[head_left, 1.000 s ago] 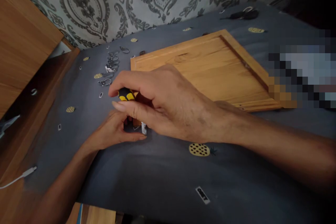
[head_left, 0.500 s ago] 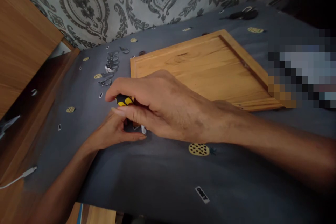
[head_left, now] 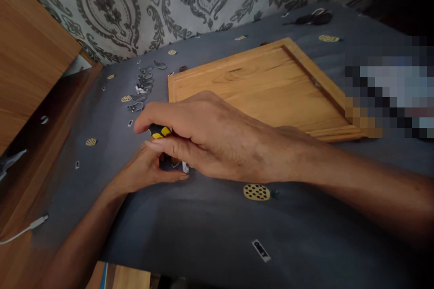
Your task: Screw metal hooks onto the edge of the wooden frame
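My right hand (head_left: 217, 140) is closed around a black and yellow handle (head_left: 159, 131), which looks like a screwdriver's. Its shaft and tip are hidden behind the fingers. Lower and to the left, my left hand (head_left: 142, 169) curls beneath it, thumb stretched to the right. At that thumb's tip is a small shiny metal piece (head_left: 185, 167), pinched there and mostly covered by my right hand. Beyond both hands lies a wooden panel (head_left: 257, 86) with a raised frame, its near left part hidden by my right hand.
Several small metal hooks or clips (head_left: 145, 82) lie in a row left of the panel. A dark tool with a ring (head_left: 313, 17) rests at the far right. Wooden furniture (head_left: 30, 54) borders the left side, with a white cable (head_left: 37, 222) near it. A patterned cloth (head_left: 210, 230) covers the surface.
My right hand and the handle have turned or shifted very slightly to the left. My left hand has stayed in place.
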Demonstrator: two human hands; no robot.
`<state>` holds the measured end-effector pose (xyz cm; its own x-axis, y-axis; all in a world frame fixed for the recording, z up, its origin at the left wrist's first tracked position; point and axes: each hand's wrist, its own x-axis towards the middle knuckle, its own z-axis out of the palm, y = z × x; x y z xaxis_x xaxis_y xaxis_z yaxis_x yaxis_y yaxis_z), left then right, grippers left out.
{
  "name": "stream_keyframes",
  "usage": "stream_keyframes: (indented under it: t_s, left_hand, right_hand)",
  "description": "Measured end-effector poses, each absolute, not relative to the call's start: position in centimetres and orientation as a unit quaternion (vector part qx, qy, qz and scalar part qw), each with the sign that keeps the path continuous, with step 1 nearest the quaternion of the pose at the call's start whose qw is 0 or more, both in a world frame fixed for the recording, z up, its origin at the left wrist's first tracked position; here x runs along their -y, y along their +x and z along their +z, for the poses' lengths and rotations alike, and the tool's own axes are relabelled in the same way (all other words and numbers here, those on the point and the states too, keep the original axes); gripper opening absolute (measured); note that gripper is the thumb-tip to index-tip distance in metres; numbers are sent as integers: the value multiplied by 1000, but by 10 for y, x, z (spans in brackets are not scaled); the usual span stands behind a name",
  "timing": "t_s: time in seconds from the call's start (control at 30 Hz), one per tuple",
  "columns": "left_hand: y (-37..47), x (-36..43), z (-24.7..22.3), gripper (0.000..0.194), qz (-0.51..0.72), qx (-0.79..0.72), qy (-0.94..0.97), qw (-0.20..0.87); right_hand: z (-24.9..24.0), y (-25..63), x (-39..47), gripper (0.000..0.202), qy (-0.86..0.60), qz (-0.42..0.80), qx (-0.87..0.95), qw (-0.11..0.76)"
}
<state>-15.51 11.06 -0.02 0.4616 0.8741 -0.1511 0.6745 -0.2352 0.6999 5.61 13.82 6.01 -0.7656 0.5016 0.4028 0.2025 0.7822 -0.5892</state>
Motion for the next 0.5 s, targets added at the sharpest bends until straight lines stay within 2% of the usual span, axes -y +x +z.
stream_keyframes:
  t_s: [0.1,0.27,0.4,0.5]
  left_hand:
    - [-157,-111,-4,41,138,-502,773,361]
    - [-159,-112,-6,40,146,-491,776,367]
    - [-156,-110,1,39,137,-502,768,374]
    - [-157,-110,1,40,144,-492,776,367]
  right_hand:
    - [61,56,-138,25,-198,251,908,270]
    - [55,58,-141,22,-170,240,907,302]
    - [54,61,-138,19,-138,255,886,362]
    - [58,64,-134,20,-181,294,834,431]
